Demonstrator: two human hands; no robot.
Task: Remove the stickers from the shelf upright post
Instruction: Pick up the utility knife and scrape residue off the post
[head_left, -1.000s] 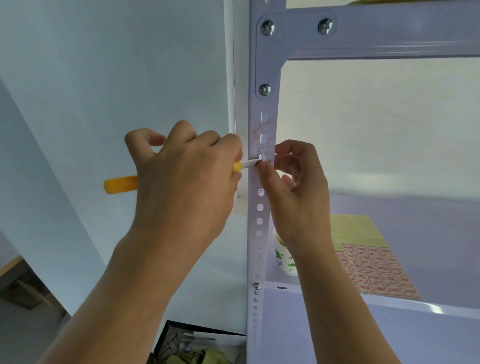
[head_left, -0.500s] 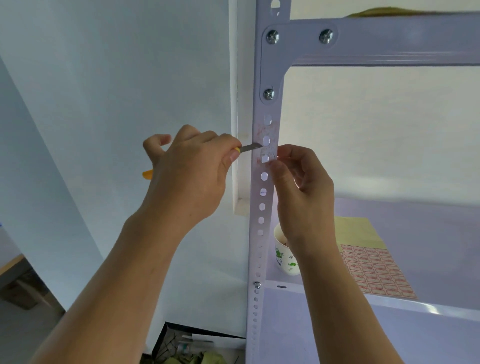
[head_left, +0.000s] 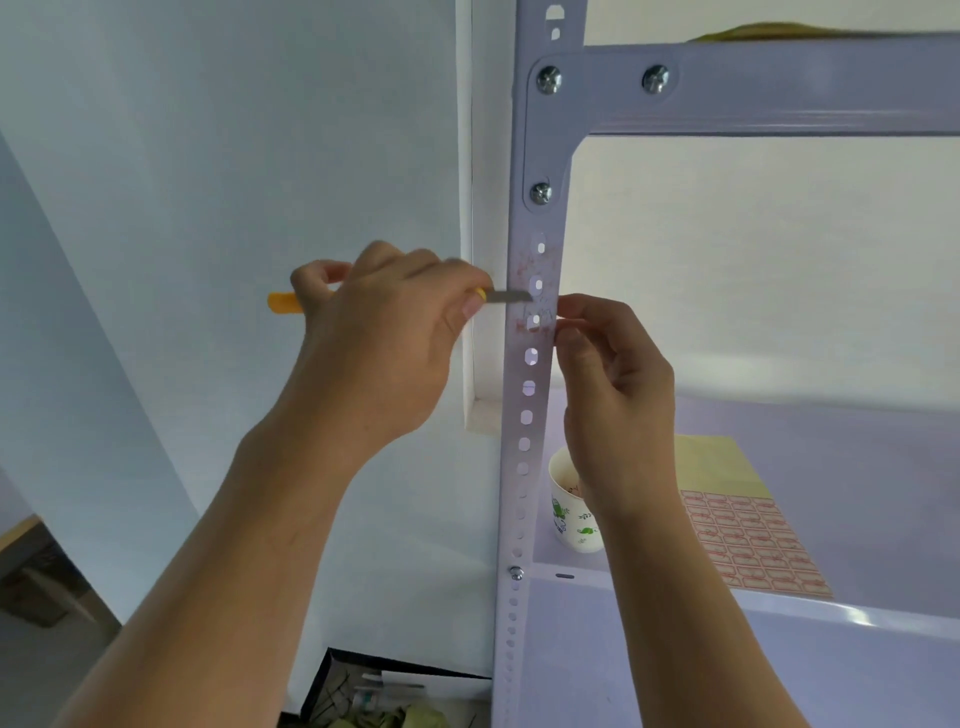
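The white perforated shelf upright post (head_left: 525, 447) runs down the middle of the view. Torn sticker remnants (head_left: 525, 312) with red traces cling to it between its upper holes. My left hand (head_left: 384, 343) grips a yellow-handled knife (head_left: 283, 303), and the metal blade tip (head_left: 511, 296) touches the remnants on the post. My right hand (head_left: 613, 384) is beside the post's right edge, thumb and forefinger pinched together at the level of the residue; whether a sticker scrap sits between them I cannot tell.
A paper cup (head_left: 571, 514) with green print stands on the lower shelf (head_left: 779, 654) behind the post. A sheet of red-bordered stickers (head_left: 748, 540) lies on yellow backing paper. The upper shelf beam (head_left: 779, 83) crosses above. A dark box (head_left: 374, 691) of odds sits below left.
The blade has risen from the lower hole to the patch just above it. My right hand has drifted right off the post's face to its edge.
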